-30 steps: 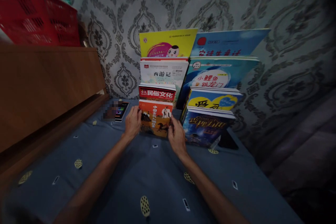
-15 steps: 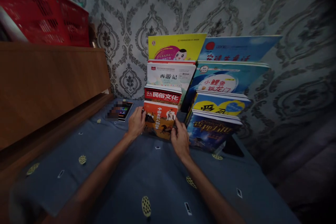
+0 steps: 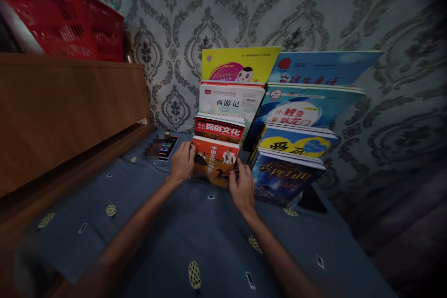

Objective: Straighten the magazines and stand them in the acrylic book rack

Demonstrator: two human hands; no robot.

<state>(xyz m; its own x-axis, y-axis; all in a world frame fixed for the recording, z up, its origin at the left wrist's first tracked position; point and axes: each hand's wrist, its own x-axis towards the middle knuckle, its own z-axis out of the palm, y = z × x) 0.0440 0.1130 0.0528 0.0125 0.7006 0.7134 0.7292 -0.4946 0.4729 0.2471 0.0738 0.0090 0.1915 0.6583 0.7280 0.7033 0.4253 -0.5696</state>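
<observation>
Between my two hands stands an orange book [image 3: 216, 160], upright and leaning back a little in front of a red-covered book [image 3: 220, 130]. My left hand [image 3: 182, 160] is closed on its left edge. On the right edge my right hand [image 3: 242, 186] grips it, thumb at the front and fingers curled at the side. Behind rise a white book [image 3: 230, 102] and a yellow book [image 3: 240, 65]. Beside my right hand is a second row, with a dark blue book [image 3: 282, 177] in front, then a blue and yellow book [image 3: 296, 142] and a teal book [image 3: 310, 102].
A large blue book [image 3: 328, 65] leans at the back by the patterned wall [image 3: 174, 18]. One small dark book [image 3: 168, 147] lies flat at the left on the blue cloth [image 3: 150, 242]. A red basket [image 3: 80, 23] sits on the wooden cabinet [image 3: 70, 102].
The whole scene has shifted slightly right in the picture as the camera moved. Both hands stay at the orange book's edges, the right fingers shifted a little.
</observation>
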